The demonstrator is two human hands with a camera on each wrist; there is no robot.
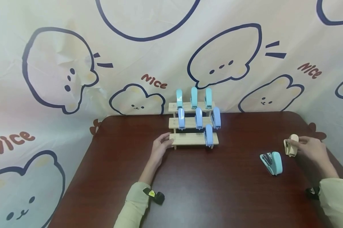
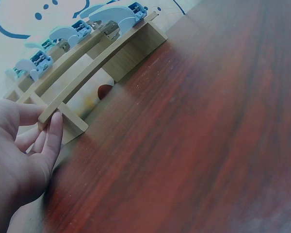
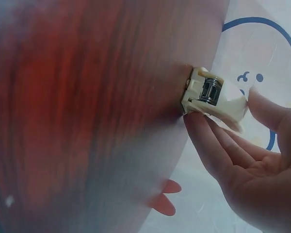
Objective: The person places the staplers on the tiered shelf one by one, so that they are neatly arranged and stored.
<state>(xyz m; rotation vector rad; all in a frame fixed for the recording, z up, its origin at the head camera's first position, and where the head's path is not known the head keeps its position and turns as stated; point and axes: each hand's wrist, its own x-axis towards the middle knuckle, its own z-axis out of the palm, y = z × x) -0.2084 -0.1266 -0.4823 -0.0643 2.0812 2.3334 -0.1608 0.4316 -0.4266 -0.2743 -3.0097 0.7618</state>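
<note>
My left hand point(image 1: 159, 148) pinches the left end of the lowest shelf of a three-tier wooden rack point(image 1: 187, 139); thumb and fingers close round the board's corner in the left wrist view. Three turquoise staplers point(image 1: 194, 98) stand on the top tier and three blue staplers point(image 1: 198, 118) on the middle one. A single blue stapler point(image 1: 208, 135) occupies the right end of the bottom tier. Far to the right, my right hand point(image 1: 314, 151) holds a cream stapler point(image 3: 233, 104) between thumb and fingers, close to the tabletop. Nearer me lies a turquoise stapler point(image 1: 275, 163) on the table.
The dark red-brown wooden table point(image 1: 205, 186) reaches back to a pale curtain point(image 1: 171, 60) printed with cartoon outlines. The rack stands near the table's back edge. Black camera straps circle both wrists, over light green sleeves point(image 1: 135, 202).
</note>
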